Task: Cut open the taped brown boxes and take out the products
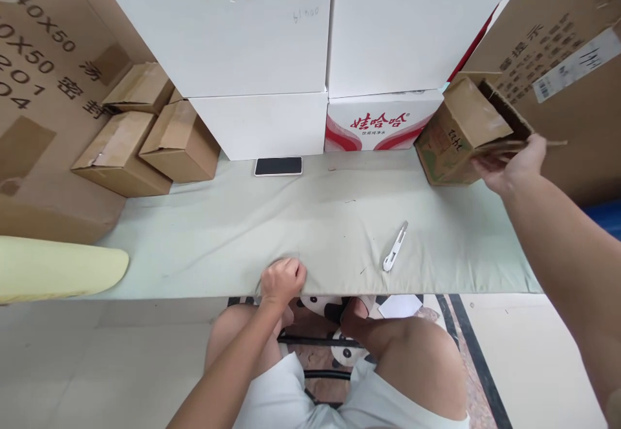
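My right hand reaches to the far right and grips a flap of an open cardboard box, with the thumb over the flap and fingers beneath. The box stands on the cloth-covered table, and handwritten digits show on its side; its inside is mostly hidden. At the table's front edge, my left hand rests closed in a fist, with nothing visible in it. A white utility knife lies on the cloth between my two hands, touched by neither.
White cartons are stacked along the back, beside a red-and-white printed carton. A phone lies before them. Small brown boxes stand at left, near a yellow rounded object. Large cardboard cartons flank the table.
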A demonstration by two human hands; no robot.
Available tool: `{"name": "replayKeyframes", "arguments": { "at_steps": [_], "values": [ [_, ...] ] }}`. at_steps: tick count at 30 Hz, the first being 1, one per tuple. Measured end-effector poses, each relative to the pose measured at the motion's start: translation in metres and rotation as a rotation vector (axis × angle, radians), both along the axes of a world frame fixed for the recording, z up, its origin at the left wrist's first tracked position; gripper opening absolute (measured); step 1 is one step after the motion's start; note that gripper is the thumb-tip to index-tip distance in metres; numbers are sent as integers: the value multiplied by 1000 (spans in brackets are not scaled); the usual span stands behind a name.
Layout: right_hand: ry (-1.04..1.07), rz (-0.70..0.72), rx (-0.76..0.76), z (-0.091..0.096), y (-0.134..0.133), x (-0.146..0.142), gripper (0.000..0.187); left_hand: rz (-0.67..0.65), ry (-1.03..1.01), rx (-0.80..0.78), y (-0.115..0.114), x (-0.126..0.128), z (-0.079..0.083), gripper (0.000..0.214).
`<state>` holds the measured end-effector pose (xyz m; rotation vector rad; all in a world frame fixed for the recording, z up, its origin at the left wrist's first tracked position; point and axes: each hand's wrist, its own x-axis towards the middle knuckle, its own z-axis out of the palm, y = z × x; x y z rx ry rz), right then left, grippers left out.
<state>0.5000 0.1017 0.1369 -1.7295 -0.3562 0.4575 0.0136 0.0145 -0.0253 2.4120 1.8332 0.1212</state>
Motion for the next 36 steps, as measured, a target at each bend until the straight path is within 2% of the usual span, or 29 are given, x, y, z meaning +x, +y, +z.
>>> {"name": "replayKeyframes", "arguments": {
  "at_steps": [2,4,9,12,15,18,20,22,26,27,28,30,33,36],
  "values": [
    [142,-22,123,-8,13,0,64,-19,-18,38,0,-1,-2,33],
    [202,-13,168,-18,29,2,68,-39,-37,80,-1,-2,-4,34],
    [151,55,19,-42,67,14,70,-92,-64,178,-3,-4,-7,31],
    [10,286,-74,-46,84,19,78,-107,-67,209,-5,-5,-8,29],
    [-55,525,-178,-45,94,12,79,-100,-64,219,-6,-6,-9,29],
    [-133,543,-269,-48,95,-11,75,-96,-65,217,-6,-7,-12,29],
    [-161,506,-273,-57,83,-34,69,-96,-71,193,-6,-7,-12,28],
    [-187,503,-268,-72,52,-61,63,-84,-74,141,-7,-5,-11,27],
    [-297,611,-283,-113,-49,-123,52,-41,-112,-41,-8,-2,-3,25],
    [-421,639,-288,-124,-75,-141,54,-34,-128,-72,-8,-1,0,24],
    [-518,613,-279,-134,-97,-161,56,-29,-144,-92,-8,-1,2,24],
    [-626,703,-249,-150,-128,-205,57,-15,-172,-107,-8,0,5,23],
    [-758,943,-165,-165,-141,-278,54,3,-229,-132,-11,0,9,23],
    [-929,975,-248,-172,-133,-332,52,14,-303,-152,-15,-4,15,25]
  ]
}}
